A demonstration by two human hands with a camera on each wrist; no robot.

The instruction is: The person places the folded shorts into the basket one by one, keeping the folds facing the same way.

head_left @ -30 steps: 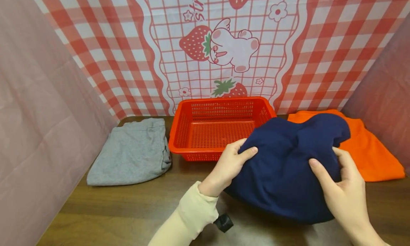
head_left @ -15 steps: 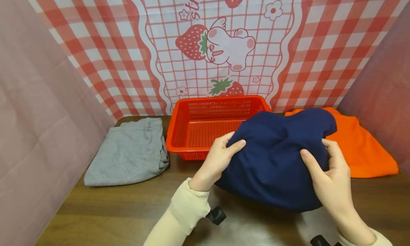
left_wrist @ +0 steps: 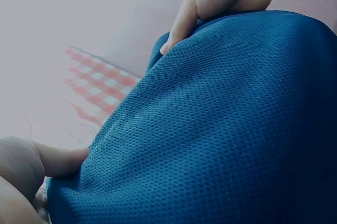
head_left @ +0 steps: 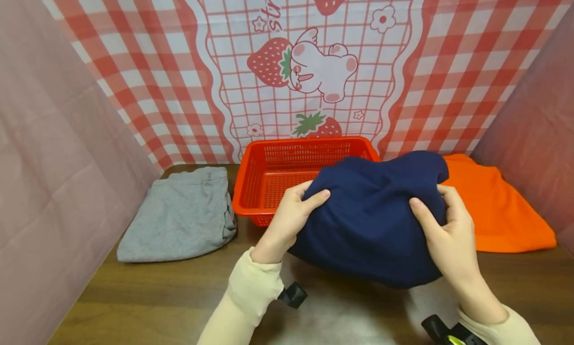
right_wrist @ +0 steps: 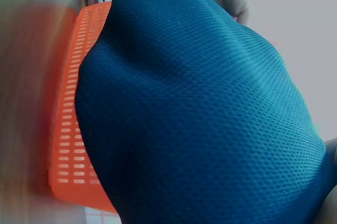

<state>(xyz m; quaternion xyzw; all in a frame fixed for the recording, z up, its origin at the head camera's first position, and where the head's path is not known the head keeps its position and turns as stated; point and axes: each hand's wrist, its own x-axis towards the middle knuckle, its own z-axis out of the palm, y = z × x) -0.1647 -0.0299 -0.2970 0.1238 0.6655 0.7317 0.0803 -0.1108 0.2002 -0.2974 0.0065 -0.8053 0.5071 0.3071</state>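
A folded navy blue cloth garment [head_left: 367, 225] hangs above the table between both hands; its mesh-like weave shows up close in the left wrist view. My left hand [head_left: 289, 218] grips its left edge, thumb on top and fingers behind, hidden by the fabric. On the opposite edge my right hand [head_left: 450, 235] pinches it the same way. In the head view the garment overlaps the front right part of a red plastic basket [head_left: 251, 185]. From the right wrist, the basket's slotted side [right_wrist: 71, 145] appears beyond the cloth.
A folded grey garment [head_left: 179, 215] lies left of the basket on the wooden table [head_left: 148, 300]. To the right lies a folded orange garment [head_left: 506, 210]. Behind the basket hangs a red-and-white checked cloth [head_left: 166, 86], with pinkish drapes [head_left: 58, 135] on both sides.
Both hands have moved left and slightly up with the navy garment. It now covers more of the basket's right side and less of the orange garment.
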